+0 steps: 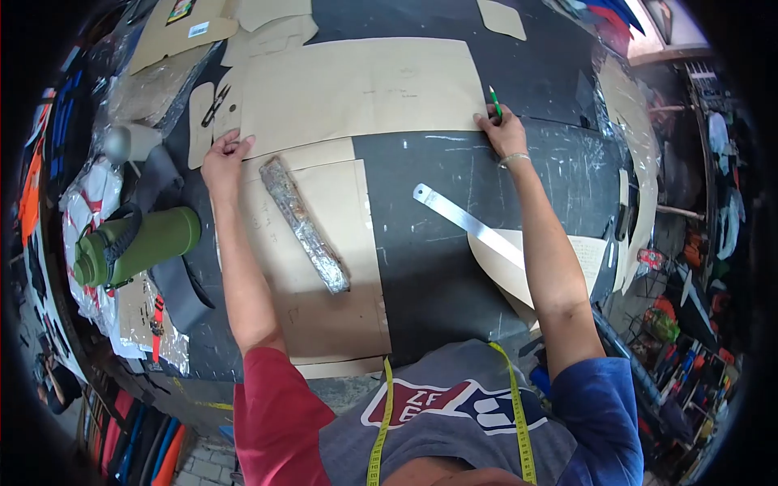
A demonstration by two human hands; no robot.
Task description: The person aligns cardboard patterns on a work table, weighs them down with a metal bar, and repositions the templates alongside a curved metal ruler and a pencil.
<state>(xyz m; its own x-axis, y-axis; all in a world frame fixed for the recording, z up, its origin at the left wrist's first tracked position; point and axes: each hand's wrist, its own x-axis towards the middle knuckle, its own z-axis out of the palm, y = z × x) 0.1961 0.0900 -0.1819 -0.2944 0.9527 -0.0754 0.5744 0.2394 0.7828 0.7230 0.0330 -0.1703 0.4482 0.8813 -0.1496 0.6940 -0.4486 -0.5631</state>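
A wide tan cardboard pattern piece (324, 93) with faint pencil marks lies across the dark table. My left hand (224, 162) is closed at its lower left corner, thumb and fingers at the edge. At the lower right corner, my right hand (504, 134) has its thumb against the card's edge while a green pencil (494, 100) sticks up from its curled fingers. Below my left hand, a long weight wrapped in clear tape (304, 223) rests aslant on another cardboard sheet (340, 316). A steel ruler (466, 221) lies near my right forearm, partly over a curled paper sheet (498, 263).
A green bottle (154, 243) lies on its side at the left, beside plastic bags (93, 202). A black-handled tool (215, 105) sits on small card pieces near my left hand. More cardboard (182, 36) is at the far left. A yellow measuring tape (519, 397) hangs from my neck.
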